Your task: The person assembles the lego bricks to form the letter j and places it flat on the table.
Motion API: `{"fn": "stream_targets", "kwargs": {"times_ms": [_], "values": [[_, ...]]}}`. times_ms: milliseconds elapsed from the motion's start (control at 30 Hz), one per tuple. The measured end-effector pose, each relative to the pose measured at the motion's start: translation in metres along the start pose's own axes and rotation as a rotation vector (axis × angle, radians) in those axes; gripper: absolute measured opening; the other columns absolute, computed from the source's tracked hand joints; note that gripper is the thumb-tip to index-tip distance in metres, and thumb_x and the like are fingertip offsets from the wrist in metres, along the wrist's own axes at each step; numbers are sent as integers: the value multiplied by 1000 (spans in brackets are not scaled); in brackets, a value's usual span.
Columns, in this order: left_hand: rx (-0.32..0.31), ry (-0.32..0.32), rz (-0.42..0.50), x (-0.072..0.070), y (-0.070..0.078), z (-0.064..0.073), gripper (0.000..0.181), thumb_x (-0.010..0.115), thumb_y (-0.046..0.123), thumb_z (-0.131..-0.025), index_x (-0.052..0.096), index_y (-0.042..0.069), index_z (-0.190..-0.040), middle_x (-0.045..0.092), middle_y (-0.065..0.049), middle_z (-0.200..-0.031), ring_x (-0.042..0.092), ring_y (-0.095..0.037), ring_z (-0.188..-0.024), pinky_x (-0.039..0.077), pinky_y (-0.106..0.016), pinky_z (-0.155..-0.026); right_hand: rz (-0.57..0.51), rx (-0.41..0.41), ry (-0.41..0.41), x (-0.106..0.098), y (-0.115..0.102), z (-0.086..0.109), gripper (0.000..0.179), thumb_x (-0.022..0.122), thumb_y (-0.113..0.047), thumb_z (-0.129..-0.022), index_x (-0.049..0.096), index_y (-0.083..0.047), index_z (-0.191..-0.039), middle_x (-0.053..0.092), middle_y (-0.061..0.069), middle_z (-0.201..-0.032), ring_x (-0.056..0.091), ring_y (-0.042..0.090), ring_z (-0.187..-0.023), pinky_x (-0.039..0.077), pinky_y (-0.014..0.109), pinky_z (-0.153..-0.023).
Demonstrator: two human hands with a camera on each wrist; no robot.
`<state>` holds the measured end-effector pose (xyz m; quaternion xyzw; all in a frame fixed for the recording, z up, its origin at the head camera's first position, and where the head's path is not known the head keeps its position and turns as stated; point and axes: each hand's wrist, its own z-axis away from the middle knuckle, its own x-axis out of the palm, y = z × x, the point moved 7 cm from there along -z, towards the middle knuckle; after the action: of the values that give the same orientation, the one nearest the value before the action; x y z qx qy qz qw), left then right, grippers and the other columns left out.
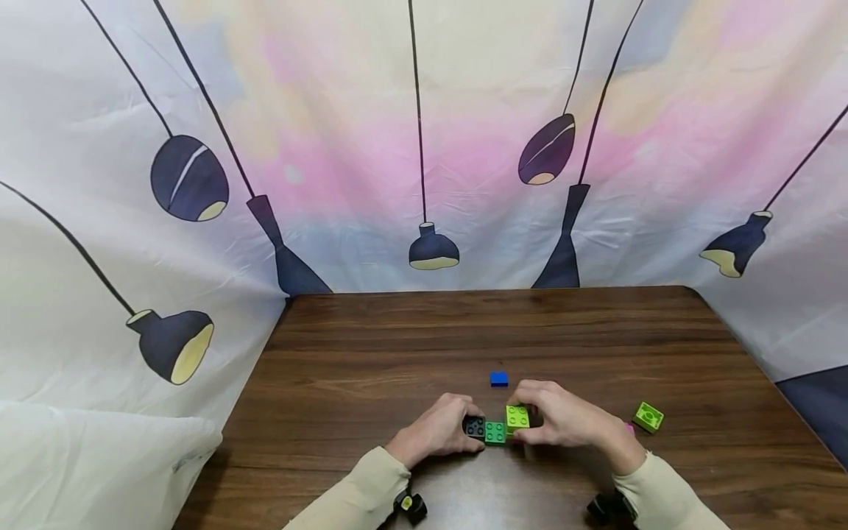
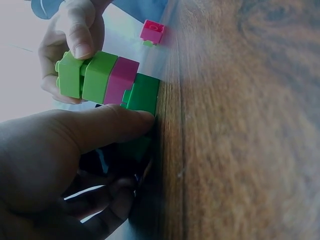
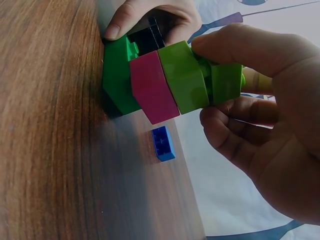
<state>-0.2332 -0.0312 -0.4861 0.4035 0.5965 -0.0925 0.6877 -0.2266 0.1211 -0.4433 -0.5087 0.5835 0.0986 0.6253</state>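
Note:
My left hand (image 1: pixel 437 427) grips the low end of a stack of toy building blocks, its thumb on a green block (image 1: pixel 495 432) beside a black block (image 1: pixel 474 426). On the green block sits a pink block (image 3: pixel 154 87), with a lime block (image 3: pixel 184 77) on top of it. Above these, my right hand (image 1: pixel 563 416) pinches another lime block (image 3: pixel 227 82) between thumb and fingers. A narrow gap with studs shows between the two lime blocks. My left fingers partly hide the black block.
A blue block (image 1: pixel 499 378) lies on the wooden table (image 1: pixel 397 331) beyond the hands. To the right are a loose lime block (image 1: pixel 648 417) and a pink block (image 2: pixel 151 32), mostly hidden by the right wrist in the head view. A patterned cloth (image 1: pixel 371 147) hangs behind.

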Motion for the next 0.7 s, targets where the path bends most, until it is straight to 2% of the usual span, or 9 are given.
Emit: {"fn": "stream_targets", "kwargs": {"times_ms": [267, 433, 700], "values": [[-8, -5, -24, -2, 1, -1, 34, 85, 29, -73, 74, 14, -102, 63, 11, -88, 50, 3, -71, 42, -9, -61, 9, -23, 25, -2, -1, 1, 28, 73, -32, -87, 68, -12, -106, 55, -13, -92, 54, 9, -73, 44, 17, -63], [6, 1, -29, -2, 2, -1, 32, 86, 29, -72, 75, 15, -99, 62, 11, -86, 50, 4, -69, 41, -9, -60, 23, -52, 57, -3, -4, 1, 28, 75, -30, -86, 69, -11, -105, 56, -13, -91, 55, 8, -73, 45, 17, -64], [19, 7, -24, -3, 2, -1, 33, 85, 27, -73, 75, 13, -100, 63, 10, -86, 50, 3, -69, 41, -8, -60, 53, -75, 103, -3, -6, 2, 28, 77, -30, -83, 69, -11, -102, 54, -15, -88, 51, 3, -73, 44, 15, -63]]}}
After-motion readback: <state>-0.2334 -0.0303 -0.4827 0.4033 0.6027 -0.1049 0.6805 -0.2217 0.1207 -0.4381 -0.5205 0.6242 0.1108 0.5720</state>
